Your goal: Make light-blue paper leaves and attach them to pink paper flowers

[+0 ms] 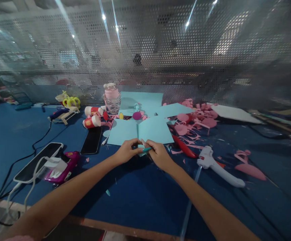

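Observation:
My left hand [128, 151] and my right hand [159, 153] meet in front of the folded light-blue sheet [153, 130]. Between them is a small light-blue paper piece [141, 147], pinched by my left fingers. My right fingers are closed around a slim teal thing [146, 149] with a pale tip; its kind is hard to make out. Behind, further light-blue sheets [140, 97] lie flat, with a purple oval [136, 115] on them. To the right of my right hand is a red curved tool [185, 147], near a white glue gun [218, 169].
Pink paper scraps [205, 117] are heaped at the back right. A black phone [91, 141], a white-cased phone [40, 162] with a cable, and a magenta device [67, 167] lie left. Paper cups [92, 121] lie beside a pink-lidded bottle [111, 98]. A perforated metal screen [145, 43] stands behind.

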Demonstrator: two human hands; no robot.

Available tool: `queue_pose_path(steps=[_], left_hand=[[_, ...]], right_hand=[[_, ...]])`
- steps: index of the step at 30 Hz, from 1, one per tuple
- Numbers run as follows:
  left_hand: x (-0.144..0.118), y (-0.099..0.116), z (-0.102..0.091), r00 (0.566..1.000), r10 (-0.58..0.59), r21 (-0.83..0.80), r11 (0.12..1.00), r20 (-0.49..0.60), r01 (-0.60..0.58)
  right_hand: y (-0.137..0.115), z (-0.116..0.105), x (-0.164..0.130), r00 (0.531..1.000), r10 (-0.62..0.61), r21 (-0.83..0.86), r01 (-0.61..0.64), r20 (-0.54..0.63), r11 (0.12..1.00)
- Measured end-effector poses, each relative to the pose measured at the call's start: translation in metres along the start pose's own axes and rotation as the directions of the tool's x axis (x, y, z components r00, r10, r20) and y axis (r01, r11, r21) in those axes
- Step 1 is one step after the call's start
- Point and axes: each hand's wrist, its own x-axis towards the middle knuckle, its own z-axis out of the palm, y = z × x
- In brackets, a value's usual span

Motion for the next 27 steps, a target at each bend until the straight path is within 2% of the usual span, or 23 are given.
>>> queue_pose_path(steps=[2, 4, 8, 15, 19, 27], left_hand=[[0.003, -0.001, -0.003, 0.995, -0.074, -0.156, 0.984, 0.062, 0.083], [0.004, -0.002, -0.005, 0.99, -0.098, -0.248, 0.961, 0.097, 0.12], [0.003, -0.002, -0.005, 0.994, -0.093, -0.316, 0.943, 0.053, 0.105], [-0.002, 0.0, 0.001, 0.997, -0.028, -0.238, 0.971, -0.067, 0.011], [-0.004, 0.002, 0.002, 0.996, 0.006, -0.192, 0.981, -0.091, -0.024], [-0.005, 0.003, 0.004, 0.987, 0.015, -0.136, 0.99, -0.158, -0.037]], right_hand=[[0.0, -0.001, 0.0, 0.999, -0.043, -0.035, 0.044, 0.018, 0.998], [0.001, -0.001, 0.001, 0.997, -0.074, -0.043, 0.075, 0.027, 0.996], [0.002, 0.0, 0.001, 0.998, -0.061, 0.017, 0.061, 0.009, 0.998], [-0.004, 0.002, 0.0, 0.998, -0.03, 0.072, 0.035, -0.062, 0.997], [-0.007, 0.002, -0.001, 0.997, 0.002, 0.075, 0.005, -0.083, 0.997], [-0.006, 0.008, -0.002, 0.984, 0.028, -0.062, -0.039, -0.174, 0.997]])
